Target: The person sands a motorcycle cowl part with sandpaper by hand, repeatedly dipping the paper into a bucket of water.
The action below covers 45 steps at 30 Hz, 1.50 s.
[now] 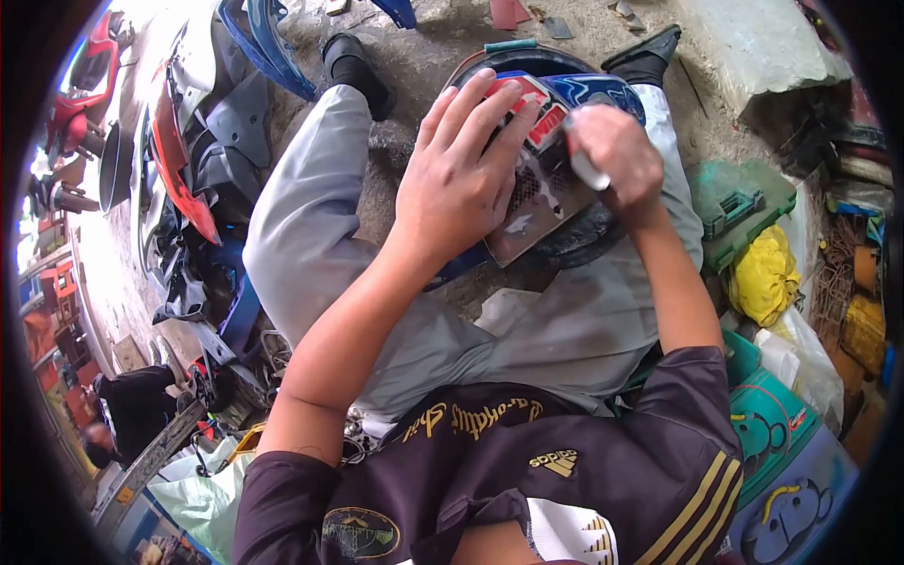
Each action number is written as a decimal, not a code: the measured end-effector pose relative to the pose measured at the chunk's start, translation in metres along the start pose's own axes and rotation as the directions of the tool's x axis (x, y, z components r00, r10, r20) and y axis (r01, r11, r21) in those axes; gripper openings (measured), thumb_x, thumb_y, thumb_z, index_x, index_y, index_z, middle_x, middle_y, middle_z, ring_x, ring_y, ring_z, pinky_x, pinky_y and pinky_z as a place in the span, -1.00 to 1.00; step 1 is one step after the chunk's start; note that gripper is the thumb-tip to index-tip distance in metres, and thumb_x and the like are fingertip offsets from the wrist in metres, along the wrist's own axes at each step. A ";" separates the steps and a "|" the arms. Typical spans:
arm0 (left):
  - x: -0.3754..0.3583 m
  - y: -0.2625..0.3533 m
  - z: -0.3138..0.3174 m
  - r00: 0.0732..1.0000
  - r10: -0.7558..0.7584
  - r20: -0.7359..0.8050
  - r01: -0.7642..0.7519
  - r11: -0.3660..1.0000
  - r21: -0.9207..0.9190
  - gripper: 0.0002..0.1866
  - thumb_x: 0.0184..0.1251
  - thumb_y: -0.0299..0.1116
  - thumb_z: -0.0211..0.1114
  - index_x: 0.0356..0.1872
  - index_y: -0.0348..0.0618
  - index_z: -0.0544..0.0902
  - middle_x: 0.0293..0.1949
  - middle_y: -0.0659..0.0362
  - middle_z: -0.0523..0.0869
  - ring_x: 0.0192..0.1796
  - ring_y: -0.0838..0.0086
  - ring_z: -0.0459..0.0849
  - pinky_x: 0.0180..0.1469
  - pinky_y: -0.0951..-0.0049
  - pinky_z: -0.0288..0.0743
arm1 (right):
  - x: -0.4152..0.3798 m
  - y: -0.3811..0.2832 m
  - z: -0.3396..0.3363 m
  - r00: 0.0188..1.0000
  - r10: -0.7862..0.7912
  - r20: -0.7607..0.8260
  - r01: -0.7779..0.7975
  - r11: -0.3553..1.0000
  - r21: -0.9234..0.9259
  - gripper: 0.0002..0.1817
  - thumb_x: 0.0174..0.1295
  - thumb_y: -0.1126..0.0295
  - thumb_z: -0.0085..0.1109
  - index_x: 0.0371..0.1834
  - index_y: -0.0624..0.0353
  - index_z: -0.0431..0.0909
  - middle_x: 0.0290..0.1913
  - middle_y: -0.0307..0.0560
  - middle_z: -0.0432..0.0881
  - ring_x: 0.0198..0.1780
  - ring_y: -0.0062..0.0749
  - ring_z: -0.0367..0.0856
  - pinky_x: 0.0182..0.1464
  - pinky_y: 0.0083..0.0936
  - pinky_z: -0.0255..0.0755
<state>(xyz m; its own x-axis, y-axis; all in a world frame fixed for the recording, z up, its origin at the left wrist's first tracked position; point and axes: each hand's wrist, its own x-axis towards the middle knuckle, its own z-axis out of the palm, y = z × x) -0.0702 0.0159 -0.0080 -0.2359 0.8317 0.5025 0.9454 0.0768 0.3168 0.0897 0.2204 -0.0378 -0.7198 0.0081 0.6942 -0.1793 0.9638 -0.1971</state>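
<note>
**Panel held on lap**

The panel (541,193) is rested across the knees. It is pressed flat by the open left hand (459,174). A small white tool (588,169) is gripped in the closed right hand (617,160), against the panel.

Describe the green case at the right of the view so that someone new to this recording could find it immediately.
Start at the seated person's grey trouser leg on the right side of the view. Just beyond it, on the ground, lies the green plastic case, past the right hand. A yellow bag lies right beside it, but the case alone is hard, boxy and green, with a moulded lid.
</note>
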 end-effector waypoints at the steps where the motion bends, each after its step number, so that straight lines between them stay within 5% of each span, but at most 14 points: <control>1: 0.001 -0.002 0.000 1.000 0.000 -0.001 0.000 1.000 0.002 -0.34 0.22 -0.40 0.47 0.44 -0.05 0.70 0.50 0.07 0.61 0.64 0.04 0.47 0.68 -0.11 0.31 | 0.003 0.001 -0.001 0.999 0.048 -0.008 -0.048 0.999 0.024 -0.70 0.21 0.57 0.46 0.03 0.31 0.80 0.05 0.12 0.87 0.13 0.05 0.86 0.22 -0.13 0.78; 5: -0.001 0.000 0.000 1.000 -0.002 -0.005 0.002 1.000 -0.010 -0.34 0.22 -0.40 0.47 0.44 -0.05 0.71 0.49 0.07 0.61 0.64 0.05 0.47 0.68 -0.10 0.31 | 0.008 -0.017 -0.004 0.996 -0.070 0.061 0.065 0.995 0.081 -0.68 0.21 0.56 0.48 0.05 0.34 0.78 0.04 0.13 0.86 0.11 0.11 0.86 0.19 -0.08 0.77; 8: 0.000 -0.001 0.001 1.000 0.001 -0.006 -0.001 1.000 0.008 -0.35 0.22 -0.39 0.47 0.43 -0.05 0.71 0.49 0.07 0.62 0.64 0.05 0.47 0.67 -0.10 0.32 | 0.004 0.004 -0.004 0.996 0.084 0.021 -0.084 0.996 0.012 -0.70 0.19 0.52 0.36 0.00 0.31 0.81 0.06 0.09 0.85 0.16 0.05 0.84 0.28 -0.11 0.75; 19: -0.001 -0.001 0.000 1.000 -0.001 -0.007 0.001 1.000 0.008 -0.35 0.24 -0.36 0.46 0.44 -0.05 0.71 0.49 0.06 0.62 0.64 0.04 0.47 0.67 -0.11 0.32 | -0.002 -0.028 0.005 0.999 0.005 0.042 -0.012 0.987 0.158 -0.75 0.22 0.49 0.37 -0.04 0.27 0.79 0.06 0.09 0.85 0.15 0.07 0.84 0.28 -0.07 0.74; 22: 0.001 -0.002 0.000 1.000 0.000 0.000 0.000 1.000 0.003 -0.35 0.25 -0.36 0.46 0.44 -0.06 0.71 0.49 0.06 0.62 0.64 0.04 0.47 0.67 -0.10 0.32 | 0.005 -0.015 -0.001 0.992 0.124 -0.004 -0.122 0.985 0.122 -0.76 0.19 0.50 0.37 -0.07 0.25 0.82 0.08 0.08 0.86 0.18 0.05 0.85 0.28 -0.10 0.74; 26: -0.001 -0.002 0.001 1.000 0.006 -0.015 -0.006 1.000 -0.003 -0.33 0.22 -0.38 0.47 0.45 -0.05 0.69 0.49 0.06 0.61 0.64 0.04 0.47 0.68 -0.09 0.32 | 0.003 -0.034 -0.001 0.997 -0.013 0.070 0.001 0.985 0.170 -0.72 0.25 0.55 0.46 0.02 0.27 0.76 0.07 0.17 0.86 0.12 0.13 0.87 0.20 -0.10 0.78; 30: 0.001 -0.001 0.000 1.000 -0.005 0.005 0.005 1.000 -0.001 -0.30 0.20 -0.40 0.49 0.47 -0.04 0.68 0.50 0.06 0.60 0.65 0.04 0.46 0.68 -0.09 0.30 | 0.000 -0.007 0.000 0.994 0.098 -0.040 -0.093 0.988 0.126 -0.72 0.25 0.52 0.47 0.04 0.24 0.76 0.08 0.15 0.87 0.13 0.13 0.88 0.20 -0.08 0.79; 34: 0.000 -0.001 -0.001 1.000 -0.010 0.012 0.010 1.000 -0.003 -0.30 0.20 -0.40 0.49 0.47 -0.05 0.68 0.50 0.06 0.60 0.65 0.04 0.45 0.69 -0.09 0.30 | 0.004 -0.033 0.004 0.999 -0.033 0.029 0.028 0.988 0.151 -0.74 0.28 0.50 0.45 0.03 0.24 0.75 0.05 0.11 0.87 0.13 0.12 0.88 0.21 -0.07 0.80; 37: 0.001 -0.002 0.000 1.000 -0.009 0.012 0.009 1.000 -0.005 -0.31 0.21 -0.39 0.49 0.47 -0.05 0.68 0.50 0.06 0.60 0.66 0.04 0.45 0.69 -0.09 0.30 | 0.005 -0.011 0.007 0.992 0.097 -0.082 -0.086 0.987 0.135 -0.73 0.27 0.51 0.46 0.03 0.24 0.76 0.07 0.13 0.88 0.13 0.12 0.88 0.21 -0.08 0.79; 45: 0.002 -0.002 -0.001 1.000 -0.006 0.008 0.006 1.000 -0.006 -0.33 0.25 -0.38 0.47 0.47 -0.05 0.68 0.50 0.06 0.60 0.64 0.05 0.46 0.68 -0.10 0.30 | 0.009 -0.012 0.002 0.995 0.095 -0.035 -0.089 0.984 0.152 -0.76 0.28 0.50 0.47 0.00 0.28 0.77 0.04 0.11 0.87 0.11 0.09 0.88 0.21 -0.08 0.78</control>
<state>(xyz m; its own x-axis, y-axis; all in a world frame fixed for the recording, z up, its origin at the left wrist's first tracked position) -0.0728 0.0169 -0.0066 -0.2395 0.8359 0.4939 0.9426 0.0784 0.3245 0.0844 0.2089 -0.0305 -0.7094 0.1093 0.6962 -0.2147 0.9074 -0.3612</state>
